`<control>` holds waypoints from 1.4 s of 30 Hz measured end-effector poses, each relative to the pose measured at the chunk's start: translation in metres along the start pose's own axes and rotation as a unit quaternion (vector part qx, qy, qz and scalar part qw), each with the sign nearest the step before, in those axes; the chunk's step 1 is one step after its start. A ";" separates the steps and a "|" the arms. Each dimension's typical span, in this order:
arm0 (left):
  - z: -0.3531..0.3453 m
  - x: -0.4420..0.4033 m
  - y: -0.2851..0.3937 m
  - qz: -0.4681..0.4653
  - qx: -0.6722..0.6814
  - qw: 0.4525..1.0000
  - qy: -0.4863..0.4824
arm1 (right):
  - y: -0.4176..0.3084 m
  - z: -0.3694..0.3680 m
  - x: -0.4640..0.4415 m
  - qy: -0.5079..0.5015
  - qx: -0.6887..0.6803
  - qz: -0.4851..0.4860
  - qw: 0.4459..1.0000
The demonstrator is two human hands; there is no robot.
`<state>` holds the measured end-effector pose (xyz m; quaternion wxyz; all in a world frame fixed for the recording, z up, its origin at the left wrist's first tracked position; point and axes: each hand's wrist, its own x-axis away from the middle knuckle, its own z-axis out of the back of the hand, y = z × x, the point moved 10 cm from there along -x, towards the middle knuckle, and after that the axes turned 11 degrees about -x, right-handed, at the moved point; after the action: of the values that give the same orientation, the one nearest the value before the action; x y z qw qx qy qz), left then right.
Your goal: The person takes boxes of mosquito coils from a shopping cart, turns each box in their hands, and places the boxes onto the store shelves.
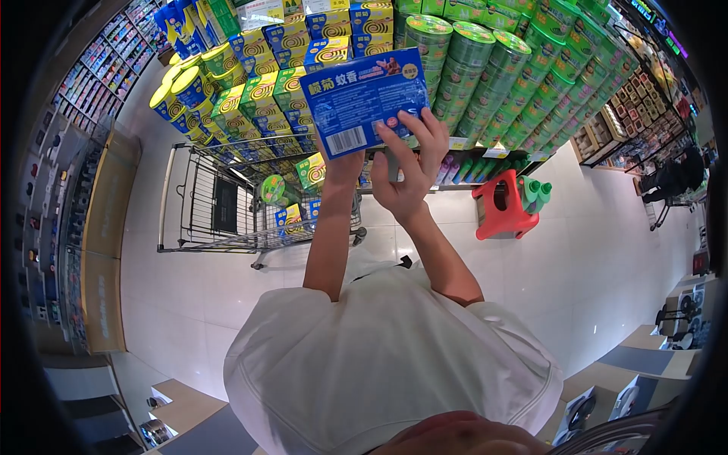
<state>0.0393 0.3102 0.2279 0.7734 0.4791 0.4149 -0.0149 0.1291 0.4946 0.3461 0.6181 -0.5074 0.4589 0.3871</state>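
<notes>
A blue mosquito coil box (368, 98) with a barcode and small printed text is held up in front of the shelf display. My left hand (345, 165) grips it from behind at the lower left; its fingers are hidden by the box. Across the lower right of the box, my right hand (409, 163) has its fingers stretched and apart, the fingertips near or touching the printed face. Behind the box stand stacks of blue-and-yellow coil boxes (265, 98) and green round tins (470, 64).
A wire shopping cart (208, 197) stands at the left with several boxes and a green-lidded tin (274, 189) in it. To the right are a red plastic stool (506, 203) and green bottles (537, 193). A person in dark clothes (675, 178) is at far right.
</notes>
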 end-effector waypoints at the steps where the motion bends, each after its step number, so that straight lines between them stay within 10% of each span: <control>1: -0.001 -0.002 -0.012 0.087 0.285 0.955 0.011 | 0.001 0.000 -0.001 -0.006 0.007 0.003 1.000; 2: -0.011 -0.002 -0.014 0.166 0.544 0.822 0.020 | 0.000 0.000 -0.003 -0.007 0.007 0.004 1.000; 3: 0.001 -0.006 -0.007 0.092 0.353 0.931 0.012 | 0.002 0.000 -0.007 -0.009 -0.005 -0.012 1.000; 12: 0.023 -0.018 0.028 0.165 0.495 0.848 0.090 | 0.012 -0.009 -0.014 -0.048 -0.015 -0.050 0.997; 22: 0.053 -0.023 0.048 0.088 0.352 0.924 0.119 | 0.071 -0.022 -0.007 -0.051 -0.126 -0.206 0.969; 25: 0.054 -0.024 0.052 0.067 0.299 0.948 0.089 | 0.093 -0.021 -0.006 0.003 -0.281 -0.369 0.886; 42: 0.042 -0.031 0.055 -0.002 0.224 0.975 0.011 | 0.136 -0.018 0.008 -0.030 -0.164 -0.368 0.915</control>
<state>0.0686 0.2969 0.2964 0.6421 0.6390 0.4105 -0.1038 -0.0004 0.5020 0.2999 0.6386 -0.7228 0.1511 0.2165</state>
